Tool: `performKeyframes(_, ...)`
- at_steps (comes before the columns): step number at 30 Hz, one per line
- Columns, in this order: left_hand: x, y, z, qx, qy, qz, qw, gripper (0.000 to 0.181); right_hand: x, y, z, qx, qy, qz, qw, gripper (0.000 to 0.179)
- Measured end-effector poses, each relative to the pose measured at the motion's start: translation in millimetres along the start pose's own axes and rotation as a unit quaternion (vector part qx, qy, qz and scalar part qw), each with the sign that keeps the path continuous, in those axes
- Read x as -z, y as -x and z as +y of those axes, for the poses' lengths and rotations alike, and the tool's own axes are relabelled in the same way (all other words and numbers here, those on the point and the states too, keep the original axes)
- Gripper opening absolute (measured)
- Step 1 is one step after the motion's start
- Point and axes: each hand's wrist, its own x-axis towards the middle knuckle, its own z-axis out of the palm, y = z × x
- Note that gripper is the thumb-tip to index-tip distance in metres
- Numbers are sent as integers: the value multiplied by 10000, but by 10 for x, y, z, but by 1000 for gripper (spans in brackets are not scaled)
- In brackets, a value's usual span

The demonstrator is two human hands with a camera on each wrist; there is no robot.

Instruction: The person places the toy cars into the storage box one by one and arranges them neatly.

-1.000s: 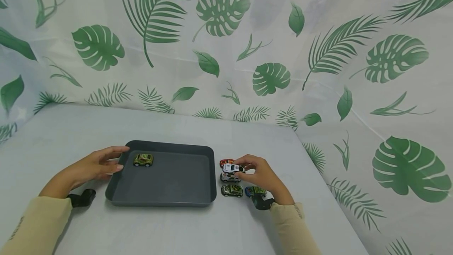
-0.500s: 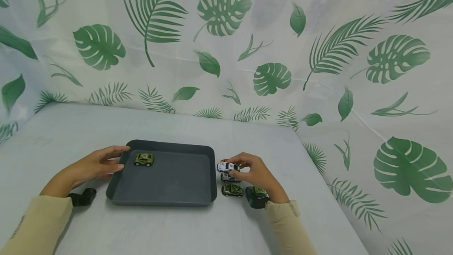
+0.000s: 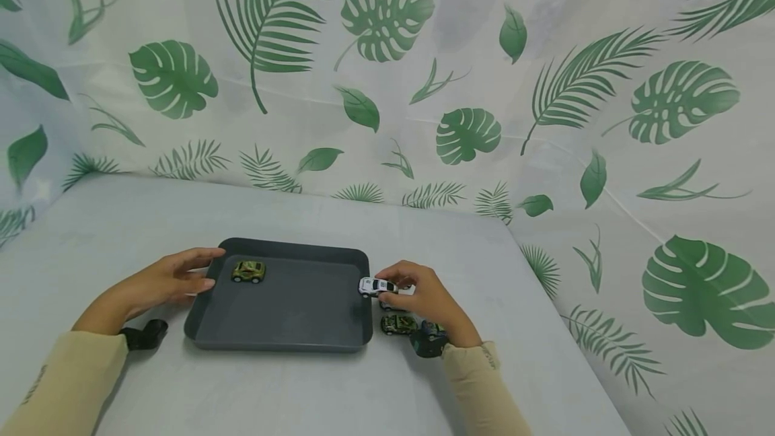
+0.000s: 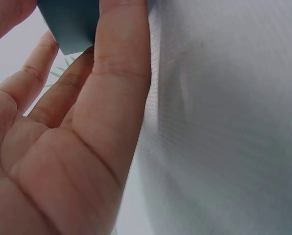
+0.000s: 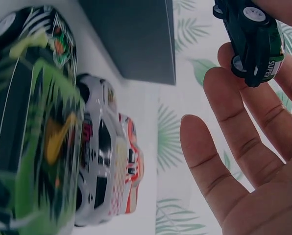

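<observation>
My right hand [image 3: 418,295] pinches a white toy car [image 3: 369,285] by its rear, held over the right rim of a dark grey tray [image 3: 278,315]. The car's black underside and wheels show in the right wrist view, its lower fingers spread apart. A camouflage-green toy car [image 3: 249,271] stands inside the tray near its far left corner. My left hand [image 3: 160,281] rests at the tray's left rim, thumb and index finger extended against it. In the left wrist view, the fingers [image 4: 121,63] lie beside the dark tray wall [image 4: 75,27].
Right of the tray stand a green camouflage car [image 3: 398,325], a blue-green one [image 3: 432,328] partly behind the right wrist camera, a silver one [image 5: 99,156] and a red one [image 5: 131,169]. Leaf-printed cloth [image 3: 387,86] hangs behind the white table [image 3: 272,395].
My right hand has carried the white car left, from above the other cars to the tray's right rim. The left hand stays at the tray.
</observation>
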Motion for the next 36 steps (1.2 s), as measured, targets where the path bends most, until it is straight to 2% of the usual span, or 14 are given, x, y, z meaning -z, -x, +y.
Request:
performKeyframes(12,1,3,-1,-58,52,-20,10000,83,-124,-53,-55,139,-38,-63,9999,26)
performKeyframes(28,1,-11,-5,-81,32,-21,10000,83,-259,-107,-203,-204,66,-183,9996,29)
performKeyframes(36,0,-11,-13,-49,-3,38,10000,83,-337,-124,-229,107,47,-182,9998,28)
